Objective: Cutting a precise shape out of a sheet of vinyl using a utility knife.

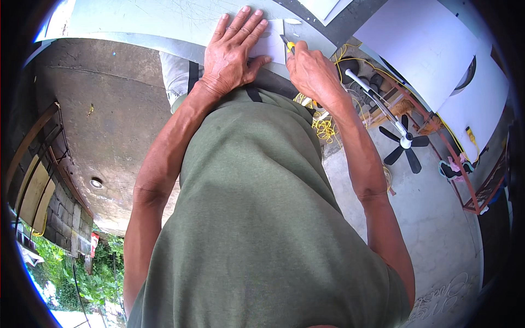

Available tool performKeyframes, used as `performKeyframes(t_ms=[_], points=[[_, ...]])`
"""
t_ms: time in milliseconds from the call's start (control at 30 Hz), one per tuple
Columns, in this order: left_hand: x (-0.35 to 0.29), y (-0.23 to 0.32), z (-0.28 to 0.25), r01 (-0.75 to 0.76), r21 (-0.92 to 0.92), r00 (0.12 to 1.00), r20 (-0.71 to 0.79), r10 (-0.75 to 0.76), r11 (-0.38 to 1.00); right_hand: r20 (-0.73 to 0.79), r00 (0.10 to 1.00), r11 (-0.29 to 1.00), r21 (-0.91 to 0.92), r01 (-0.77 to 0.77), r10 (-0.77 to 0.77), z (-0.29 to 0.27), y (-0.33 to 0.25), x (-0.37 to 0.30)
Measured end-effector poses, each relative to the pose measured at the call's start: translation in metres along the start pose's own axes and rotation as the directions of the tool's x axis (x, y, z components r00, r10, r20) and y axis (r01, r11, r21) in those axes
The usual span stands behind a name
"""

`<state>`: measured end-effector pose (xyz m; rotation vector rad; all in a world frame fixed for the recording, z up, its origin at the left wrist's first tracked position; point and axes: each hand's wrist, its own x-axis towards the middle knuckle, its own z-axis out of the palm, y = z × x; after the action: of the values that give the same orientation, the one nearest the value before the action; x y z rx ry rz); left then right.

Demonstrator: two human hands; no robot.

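My left hand [232,52] lies flat with its fingers spread, pressing on a small white sheet [278,50] at the near edge of a scratched grey work surface [158,17]. Wrapped round a yellow and black utility knife [291,46], my right hand [313,71] is at the sheet's right edge. The knife's tip points away from me, close to that edge; whether it touches the sheet I cannot tell. A thin white offcut [293,21] lies just beyond the knife, with small white scraps near it.
More white sheet material [324,7] lies at the far right of the surface. Large white panels [418,46] stand at the right. Below them are a fan with black blades [406,141], tangled yellow cord [326,131] and a reddish metal frame [465,188].
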<state>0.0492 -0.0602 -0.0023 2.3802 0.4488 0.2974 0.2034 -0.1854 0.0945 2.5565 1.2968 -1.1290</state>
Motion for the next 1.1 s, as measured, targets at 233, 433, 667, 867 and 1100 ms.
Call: performKeyframes(t_ms=[233, 433, 667, 867, 1100], points=[[-0.002, 0.002, 0.004, 0.008, 0.030, 1.000, -0.022, -0.007, 1.000, 0.046, 0.995, 0.986, -0.141, 0.090, -0.084, -0.023, 0.005, 0.009], [-0.002, 0.002, 0.006, 0.002, 0.039, 0.999, -0.040, 0.000, 0.999, -0.009, 0.999, 0.993, -0.116, 0.033, -0.034, -0.002, 0.001, 0.001], [-0.002, 0.003, 0.007, -0.001, 0.012, 0.998, -0.060, 0.002, 1.000, -0.040, 0.997, 0.998, -0.014, -0.064, 0.063, 0.005, -0.011, -0.003], [-0.002, 0.001, 0.007, 0.007, 0.027, 0.999, -0.039, -0.006, 1.000, -0.021, 0.998, 0.998, -0.018, -0.066, 0.066, 0.004, -0.015, -0.002], [-0.002, 0.001, 0.007, 0.008, 0.028, 0.999, -0.041, -0.007, 1.000, 0.012, 0.993, 0.993, 0.010, -0.117, 0.117, 0.007, -0.015, -0.004]])
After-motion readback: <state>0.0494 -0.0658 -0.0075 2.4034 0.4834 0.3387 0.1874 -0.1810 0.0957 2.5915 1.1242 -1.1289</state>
